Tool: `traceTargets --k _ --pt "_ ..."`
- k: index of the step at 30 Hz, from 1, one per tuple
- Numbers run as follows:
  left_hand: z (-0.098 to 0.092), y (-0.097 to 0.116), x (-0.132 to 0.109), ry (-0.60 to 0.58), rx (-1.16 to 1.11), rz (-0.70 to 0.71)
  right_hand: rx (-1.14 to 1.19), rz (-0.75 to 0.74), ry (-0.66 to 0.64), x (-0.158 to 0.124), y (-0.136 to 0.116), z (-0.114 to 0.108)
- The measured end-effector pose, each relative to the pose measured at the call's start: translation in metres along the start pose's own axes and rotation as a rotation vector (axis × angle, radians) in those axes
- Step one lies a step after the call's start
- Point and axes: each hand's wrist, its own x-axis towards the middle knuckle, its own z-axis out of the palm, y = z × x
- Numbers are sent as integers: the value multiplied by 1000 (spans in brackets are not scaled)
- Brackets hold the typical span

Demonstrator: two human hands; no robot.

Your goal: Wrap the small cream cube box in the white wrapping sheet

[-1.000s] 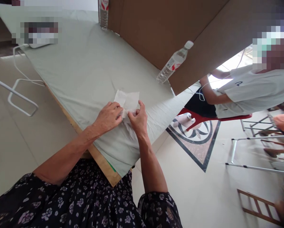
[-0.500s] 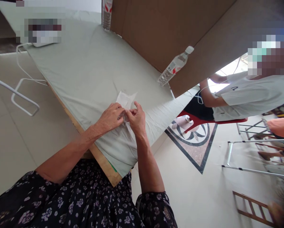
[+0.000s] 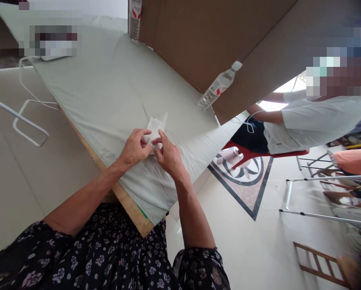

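Note:
A thin white sheet, like a tissue (image 3: 155, 125), lies crumpled on the cloth-covered table close to my body, its far corners sticking up. My left hand (image 3: 135, 148) pinches its near left side, fingers curled and thumb low. From the right, my right hand (image 3: 169, 157) grips the near edge between thumb and bent fingers, index finger raised over the sheet. Both hands' fingertips almost meet over the sheet. The part under the fingers is hidden.
Beyond the hands, a water bottle (image 3: 219, 86) stands by a large cardboard panel (image 3: 204, 40); another bottle (image 3: 134, 22) is farther left. A pale cloth (image 3: 96, 80) covers the table, whose wooden edge (image 3: 132, 205) shows nearby. A person in a white shirt (image 3: 301, 125) sits to the right.
My right hand has turned and shifted slightly left, its index finger now over the sheet. My left hand's fingers have opened a little, and the sheet's upper corner has moved left.

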Motion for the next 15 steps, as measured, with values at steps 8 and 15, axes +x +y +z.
traceTargets --k 8,15 --pt "7 4 6 -34 76 -98 269 11 -15 -1 13 -2" --pt "7 5 7 -62 78 -84 389 120 314 15 36 4"
